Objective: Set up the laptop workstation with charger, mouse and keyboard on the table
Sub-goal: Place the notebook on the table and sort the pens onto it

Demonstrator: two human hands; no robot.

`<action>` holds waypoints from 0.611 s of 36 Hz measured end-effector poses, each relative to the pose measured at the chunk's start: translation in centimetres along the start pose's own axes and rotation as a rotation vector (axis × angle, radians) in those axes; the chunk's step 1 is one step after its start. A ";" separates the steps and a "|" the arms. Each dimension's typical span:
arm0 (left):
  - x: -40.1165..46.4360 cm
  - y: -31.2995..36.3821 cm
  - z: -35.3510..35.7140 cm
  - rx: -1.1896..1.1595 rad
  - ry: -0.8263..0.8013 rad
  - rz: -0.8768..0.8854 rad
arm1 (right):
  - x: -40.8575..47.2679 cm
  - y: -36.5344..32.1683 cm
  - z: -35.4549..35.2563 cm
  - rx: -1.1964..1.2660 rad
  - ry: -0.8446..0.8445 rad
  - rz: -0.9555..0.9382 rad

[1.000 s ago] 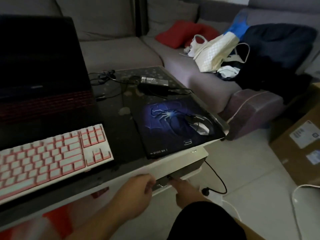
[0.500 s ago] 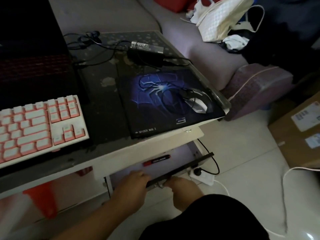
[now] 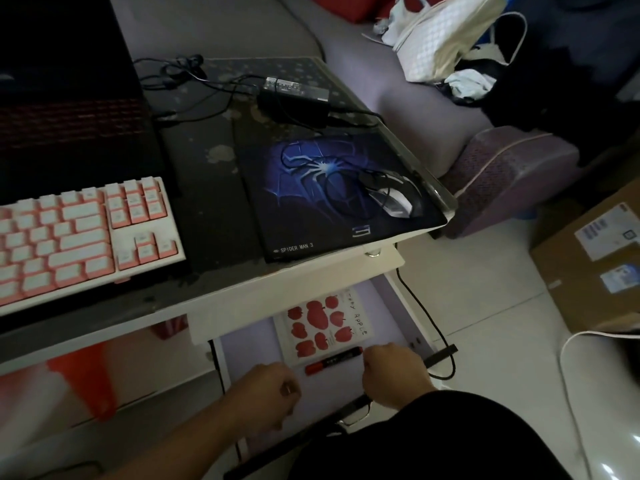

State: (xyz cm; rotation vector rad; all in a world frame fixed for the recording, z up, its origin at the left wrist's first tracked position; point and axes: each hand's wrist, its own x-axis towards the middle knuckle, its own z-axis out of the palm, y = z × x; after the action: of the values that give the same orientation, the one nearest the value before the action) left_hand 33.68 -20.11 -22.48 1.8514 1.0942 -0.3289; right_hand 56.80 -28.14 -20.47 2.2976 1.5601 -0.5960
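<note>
The dark laptop (image 3: 69, 98) stands open at the left of the glass-topped table (image 3: 207, 202). A pink and white keyboard (image 3: 79, 237) lies in front of it. The black charger brick (image 3: 294, 98) with its cables rests behind a blue spider mouse pad (image 3: 311, 209), and the mouse (image 3: 394, 199) sits on the pad's right side. Under the table edge a white drawer (image 3: 249, 341) is pulled out. My left hand (image 3: 266, 393) hovers over it with curled fingers. My right hand (image 3: 394, 370) is curled beside a red and black marker (image 3: 332, 360).
A card printed with red apples (image 3: 325, 323) lies in the drawer. A black cable (image 3: 426, 313) hangs off the table's right corner. A cardboard box (image 3: 595, 265) and a white cable (image 3: 568, 358) are on the floor at right. The sofa (image 3: 381, 98) holds a white bag (image 3: 446, 29).
The drawer has slid out towards me, baring the marker and then the apple card. Both hands have moved from its front edge to above its inside. My view has tilted down.
</note>
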 end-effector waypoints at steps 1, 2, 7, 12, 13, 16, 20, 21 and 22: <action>0.1 -0.2 0.1 0.014 0.022 -0.009 | 0.2 -0.1 -0.4 -0.017 -0.050 0.003; 0.2 -0.4 0.3 0.026 0.049 -0.022 | 0.4 -0.2 -0.9 -0.025 -0.101 0.008; 0.7 -0.3 0.6 -0.009 0.134 -0.096 | 2.4 -0.1 -1.9 0.222 -0.177 0.152; 1.7 1.1 0.3 -0.308 0.093 -0.184 | 4.6 0.0 -0.3 0.486 -0.123 0.301; 1.8 1.3 0.3 -0.400 0.071 -0.188 | 5.0 -0.2 0.1 0.516 -0.150 0.320; 2.7 1.8 0.4 -0.653 0.026 -0.194 | 5.6 -0.7 0.8 0.581 -0.162 0.348; 4.2 1.2 0.6 -0.835 0.065 -0.251 | 6.4 0.0 1.6 0.707 -0.179 0.451; 4.3 1.2 0.6 -0.848 0.062 -0.264 | 6.7 0.4 1.7 0.776 -0.189 0.470; 4.5 1.0 0.6 -0.869 0.059 -0.271 | 7.0 0.9 2.1 0.850 -0.182 0.477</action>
State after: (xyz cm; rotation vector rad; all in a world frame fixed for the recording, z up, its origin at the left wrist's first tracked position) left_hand 37.22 -18.33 -25.01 0.9505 1.2634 0.0616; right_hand 59.55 -23.80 -25.76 2.9235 0.6609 -1.4750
